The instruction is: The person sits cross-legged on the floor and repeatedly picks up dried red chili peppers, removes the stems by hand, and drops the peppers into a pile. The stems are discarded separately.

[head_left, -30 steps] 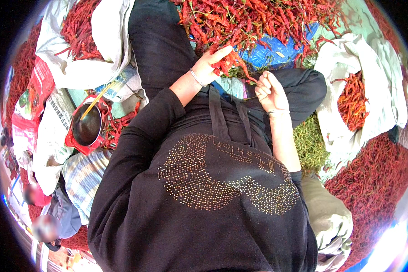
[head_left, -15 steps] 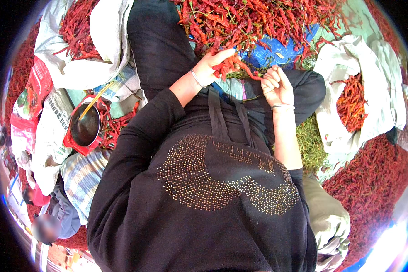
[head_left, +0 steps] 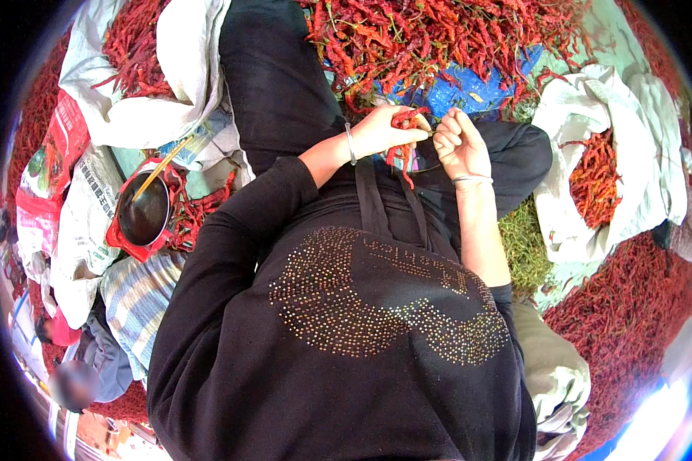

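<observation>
left hand (head_left: 380, 132) holds wrinkled red chillies (head_left: 408, 120)

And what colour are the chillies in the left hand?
The chillies in the left hand are bright red, seen best in the head view.

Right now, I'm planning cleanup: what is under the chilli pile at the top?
Blue plastic shows under the near edge of the chilli pile; farther in, the pile hides whatever lies underneath.
</observation>
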`<state>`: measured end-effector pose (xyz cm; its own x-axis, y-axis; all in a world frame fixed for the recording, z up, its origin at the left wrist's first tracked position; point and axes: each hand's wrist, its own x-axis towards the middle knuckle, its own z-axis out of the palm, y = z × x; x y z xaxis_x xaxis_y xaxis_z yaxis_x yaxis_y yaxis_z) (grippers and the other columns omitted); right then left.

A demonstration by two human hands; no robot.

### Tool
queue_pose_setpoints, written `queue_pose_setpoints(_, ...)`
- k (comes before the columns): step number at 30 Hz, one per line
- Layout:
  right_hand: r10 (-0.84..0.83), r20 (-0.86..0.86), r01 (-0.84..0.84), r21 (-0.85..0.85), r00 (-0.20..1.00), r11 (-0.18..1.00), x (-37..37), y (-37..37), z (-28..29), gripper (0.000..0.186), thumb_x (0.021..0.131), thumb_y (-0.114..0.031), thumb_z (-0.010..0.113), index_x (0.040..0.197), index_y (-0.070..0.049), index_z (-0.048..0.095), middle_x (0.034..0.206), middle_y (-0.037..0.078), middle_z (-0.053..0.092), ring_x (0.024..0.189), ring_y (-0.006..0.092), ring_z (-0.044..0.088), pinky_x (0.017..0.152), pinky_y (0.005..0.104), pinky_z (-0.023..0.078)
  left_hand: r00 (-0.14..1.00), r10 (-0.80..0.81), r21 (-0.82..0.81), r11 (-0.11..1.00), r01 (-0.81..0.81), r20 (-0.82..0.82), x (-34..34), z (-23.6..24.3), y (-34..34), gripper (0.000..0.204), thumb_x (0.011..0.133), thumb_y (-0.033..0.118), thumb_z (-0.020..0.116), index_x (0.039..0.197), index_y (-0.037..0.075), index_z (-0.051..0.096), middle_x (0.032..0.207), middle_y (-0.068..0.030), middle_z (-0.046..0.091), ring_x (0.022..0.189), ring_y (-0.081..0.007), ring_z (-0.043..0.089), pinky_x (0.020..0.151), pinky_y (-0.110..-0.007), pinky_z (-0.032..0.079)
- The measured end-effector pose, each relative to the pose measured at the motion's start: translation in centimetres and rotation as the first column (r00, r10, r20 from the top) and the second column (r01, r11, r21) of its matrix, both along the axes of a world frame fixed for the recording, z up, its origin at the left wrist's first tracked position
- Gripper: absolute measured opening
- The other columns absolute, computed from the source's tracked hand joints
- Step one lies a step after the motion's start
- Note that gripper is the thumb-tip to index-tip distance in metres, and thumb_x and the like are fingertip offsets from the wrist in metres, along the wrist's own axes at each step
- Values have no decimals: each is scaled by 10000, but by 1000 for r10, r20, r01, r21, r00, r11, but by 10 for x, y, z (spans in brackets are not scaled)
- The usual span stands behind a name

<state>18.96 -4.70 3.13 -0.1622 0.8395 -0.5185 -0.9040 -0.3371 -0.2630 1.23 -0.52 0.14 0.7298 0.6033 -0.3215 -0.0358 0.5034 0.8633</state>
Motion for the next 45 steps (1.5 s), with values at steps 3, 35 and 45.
queue_pose_setpoints(3,-48,-15,48,2,999,999,2,-1,-4,104,872,-124,532,901,-24,524,672,-2,435,548,81,361,518,212,348,1000,-1,-15,1000,1,9,0,3,-2,161,816,90,621,946,-3,600,801,-2,598,730,-63,554,680,-224,466)
queue_pose_setpoints(35,-303,788,-537,-41,-536,842,3,-18,27,141,768,-65,596,907,-48,607,881,108,579,744,280,571,703,341,460,889,454,-438,813,-384,62,-17,-9,20,106,843,60,554,920,-2,592,925,-143,635,808,-215,631,731,-305,517)
queue_pose_setpoints(45,296,793,-418,-58,533,907,-35,-15,19,215,891,-154,524,1006,26,532,829,78,617,713,104,572,668,227,469,915,398,-349,868,-353,65,-15,-7,20,200,845,107,562,1012,-4,572,933,-109,619,833,-188,609,760,-300,499)
